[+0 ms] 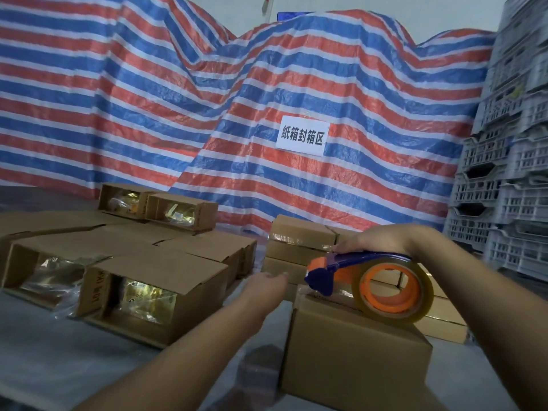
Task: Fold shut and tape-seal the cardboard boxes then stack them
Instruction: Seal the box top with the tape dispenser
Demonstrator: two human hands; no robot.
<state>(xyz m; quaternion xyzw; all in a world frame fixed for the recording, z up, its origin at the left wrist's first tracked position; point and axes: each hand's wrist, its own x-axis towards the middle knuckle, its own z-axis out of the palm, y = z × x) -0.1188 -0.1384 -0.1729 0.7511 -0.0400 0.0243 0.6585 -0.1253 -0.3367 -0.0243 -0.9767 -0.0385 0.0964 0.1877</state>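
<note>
Head view: the right hand (375, 240) grips the tape dispenser (367, 280) from above, its long axis running left to right, blue nose pointing left, resting on the near closed box (353, 351). The left hand (264, 284), fingers straight, reaches forward just left of that box. Open boxes (142, 295) lie at left.
</note>
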